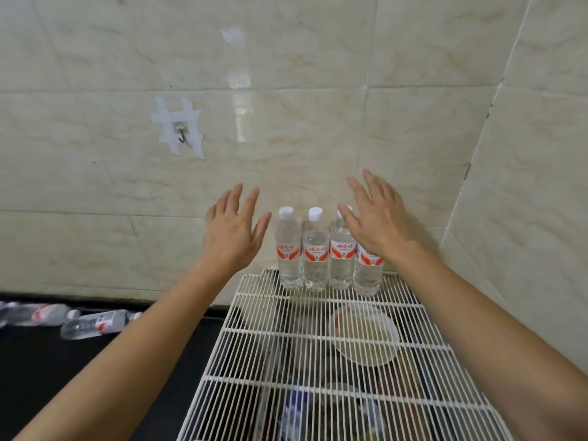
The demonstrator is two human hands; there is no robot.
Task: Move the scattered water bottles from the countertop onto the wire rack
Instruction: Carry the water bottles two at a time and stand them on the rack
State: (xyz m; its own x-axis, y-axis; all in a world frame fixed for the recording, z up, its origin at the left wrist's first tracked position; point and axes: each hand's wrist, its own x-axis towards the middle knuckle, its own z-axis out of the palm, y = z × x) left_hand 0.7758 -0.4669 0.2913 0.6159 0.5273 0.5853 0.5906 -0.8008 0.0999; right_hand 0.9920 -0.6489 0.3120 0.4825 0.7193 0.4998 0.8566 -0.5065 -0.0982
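Note:
Several clear water bottles (315, 249) with red-and-white labels stand upright in a row at the back edge of the white wire rack (254, 354), against the tiled wall. My left hand (234, 230) hovers just left of the row, fingers spread, holding nothing. My right hand (378, 218) is raised over the right end of the row, fingers straight, partly covering the rightmost bottle. Two more bottles (95, 324) lie on their sides on the dark countertop (47, 377) at the far left.
Below the rack a white bowl (366, 338) and dark items show through the wires. A small hook (182, 135) is taped to the tiled wall on the left. A side wall closes the corner on the right.

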